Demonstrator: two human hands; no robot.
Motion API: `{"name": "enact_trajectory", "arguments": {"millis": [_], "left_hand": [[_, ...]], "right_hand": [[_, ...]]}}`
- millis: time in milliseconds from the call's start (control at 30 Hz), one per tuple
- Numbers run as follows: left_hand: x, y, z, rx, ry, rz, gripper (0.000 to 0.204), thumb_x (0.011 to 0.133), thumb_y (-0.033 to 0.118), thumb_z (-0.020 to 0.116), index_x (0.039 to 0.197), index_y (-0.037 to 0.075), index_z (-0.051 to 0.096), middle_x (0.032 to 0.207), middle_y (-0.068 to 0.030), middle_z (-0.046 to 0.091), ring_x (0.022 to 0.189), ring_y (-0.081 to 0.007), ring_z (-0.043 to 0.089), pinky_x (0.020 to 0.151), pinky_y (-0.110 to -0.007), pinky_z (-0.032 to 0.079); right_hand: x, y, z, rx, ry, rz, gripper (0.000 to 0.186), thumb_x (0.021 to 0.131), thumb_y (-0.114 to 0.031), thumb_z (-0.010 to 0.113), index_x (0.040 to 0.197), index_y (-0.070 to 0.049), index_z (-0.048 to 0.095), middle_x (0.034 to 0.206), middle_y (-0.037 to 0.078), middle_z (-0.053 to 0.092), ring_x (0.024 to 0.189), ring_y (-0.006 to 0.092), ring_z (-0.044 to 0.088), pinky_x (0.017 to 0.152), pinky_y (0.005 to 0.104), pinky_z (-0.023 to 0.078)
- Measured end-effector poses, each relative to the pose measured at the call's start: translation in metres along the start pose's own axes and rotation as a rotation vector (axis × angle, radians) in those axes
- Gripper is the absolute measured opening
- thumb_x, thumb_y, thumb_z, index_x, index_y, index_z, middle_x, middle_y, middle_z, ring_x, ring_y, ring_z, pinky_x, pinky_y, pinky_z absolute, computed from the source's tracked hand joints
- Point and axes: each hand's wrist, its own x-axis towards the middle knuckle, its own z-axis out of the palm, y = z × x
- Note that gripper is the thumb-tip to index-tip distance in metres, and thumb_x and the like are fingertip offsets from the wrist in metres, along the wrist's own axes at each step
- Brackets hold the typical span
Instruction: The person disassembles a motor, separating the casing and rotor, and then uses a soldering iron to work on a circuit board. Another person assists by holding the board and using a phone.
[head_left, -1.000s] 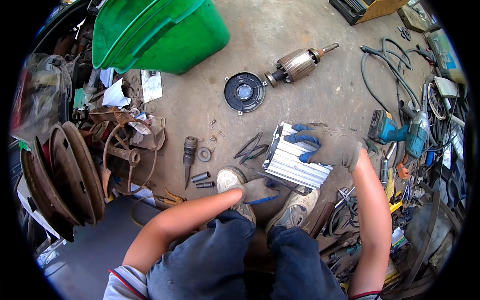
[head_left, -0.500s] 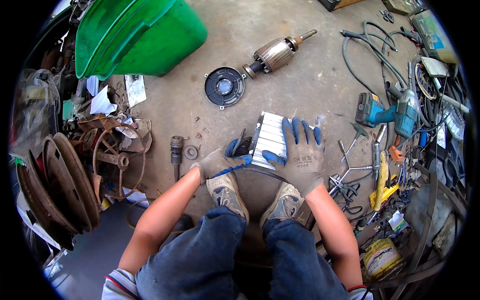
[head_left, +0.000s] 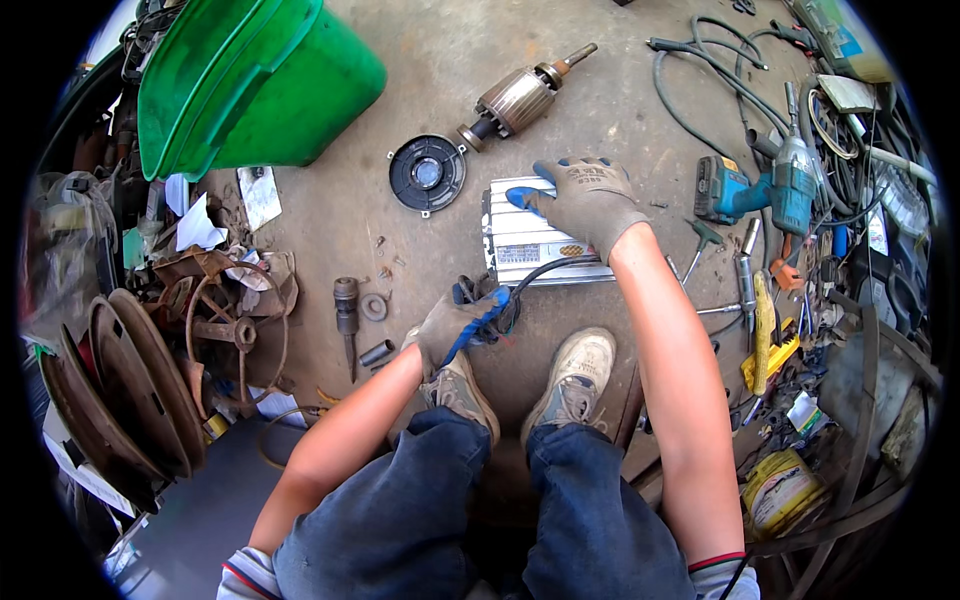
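A silver, finned motor housing (head_left: pixel 520 252) with a printed label lies on the floor in front of my shoes. My gloved right hand (head_left: pixel 590 200) rests over its far right part, thumb stretched along the fins and fingers curled over the far edge. A black cable (head_left: pixel 545 268) runs across the housing's near side toward my left. Its bunched end is in my gloved left hand (head_left: pixel 462 325), whose fingers are closed round it just above my left shoe. Beyond the housing lie a round black end cover (head_left: pixel 427 176) and a rotor (head_left: pixel 517 102) with its shaft.
At the far left stands a green bucket (head_left: pixel 300 100). Rusty discs (head_left: pixel 130 385) and scrap crowd the left side. A screwdriver-like tool (head_left: pixel 346 315), a washer (head_left: pixel 374 306) and a socket (head_left: pixel 377 352) lie near my left hand. On the right are a teal impact wrench (head_left: pixel 780 195), hoses and hand tools.
The housing has turned, so its label and cable now show. My right hand has shifted to its far side; my left hand has drawn back toward me with the cable.
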Motion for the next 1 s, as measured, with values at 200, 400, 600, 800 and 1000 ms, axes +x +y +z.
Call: {"name": "enact_trajectory", "arguments": {"millis": [200, 400, 600, 800, 1000], "left_hand": [[0.023, 0.0, -0.02, -0.024, -0.13, -0.064, 0.042, 0.098, 0.041, 0.053, 0.115, 0.003, 0.06, 0.096, -0.0031, 0.065, 0.08, -0.0107, 0.063, 0.069, -0.027, 0.055], [0.009, 0.007, 0.002, -0.199, -0.39, -0.295, 0.05, 0.101, 0.041, 0.046, 0.133, 0.004, 0.049, 0.114, -0.0119, 0.066, 0.095, -0.019, 0.068, 0.076, -0.032, 0.059], [0.017, 0.048, 0.001, 1.03, 0.251, -0.18, 0.057, 0.095, 0.029, 0.056, 0.139, -0.003, 0.04, 0.123, -0.0172, 0.061, 0.107, -0.0223, 0.064, 0.087, -0.03, 0.052], [0.041, 0.08, -0.017, -0.109, 0.24, 0.439, 0.053, 0.097, 0.015, 0.054, 0.145, 0.003, 0.034, 0.14, -0.0107, 0.045, 0.124, -0.0178, 0.047, 0.102, -0.029, 0.042], [0.05, 0.082, -0.004, 0.472, 0.191, 0.567, 0.078, 0.091, 0.012, 0.066, 0.152, 0.005, 0.017, 0.149, -0.0135, 0.035, 0.134, -0.0194, 0.038, 0.112, -0.032, 0.031]], "right_hand": [[0.017, 0.009, -0.009, 0.007, -0.016, 0.038, 0.06, 0.091, -0.058, 0.045, 0.124, -0.012, 0.063, 0.123, 0.017, 0.063, 0.117, 0.0301, 0.059, 0.1, 0.0445, 0.042], [0.009, 0.029, -0.035, 0.329, -0.061, 0.033, 0.055, 0.091, -0.055, 0.05, 0.12, -0.01, 0.064, 0.113, 0.018, 0.066, 0.109, 0.0339, 0.062, 0.095, 0.0413, 0.047], [0.0, 0.045, -0.038, 0.544, -0.032, 0.032, 0.046, 0.091, -0.045, 0.053, 0.121, -0.011, 0.064, 0.114, 0.016, 0.067, 0.107, 0.0302, 0.064, 0.094, 0.0383, 0.048], [-0.003, 0.05, -0.035, 0.689, -0.042, 0.139, 0.049, 0.09, -0.04, 0.056, 0.13, -0.011, 0.058, 0.12, 0.015, 0.066, 0.11, 0.0311, 0.062, 0.095, 0.0361, 0.047], [-0.007, 0.063, -0.001, 0.559, 0.04, -0.205, 0.052, 0.084, -0.033, 0.062, 0.133, -0.017, 0.056, 0.142, 0.019, 0.046, 0.125, 0.0358, 0.05, 0.105, 0.0384, 0.041]]}}
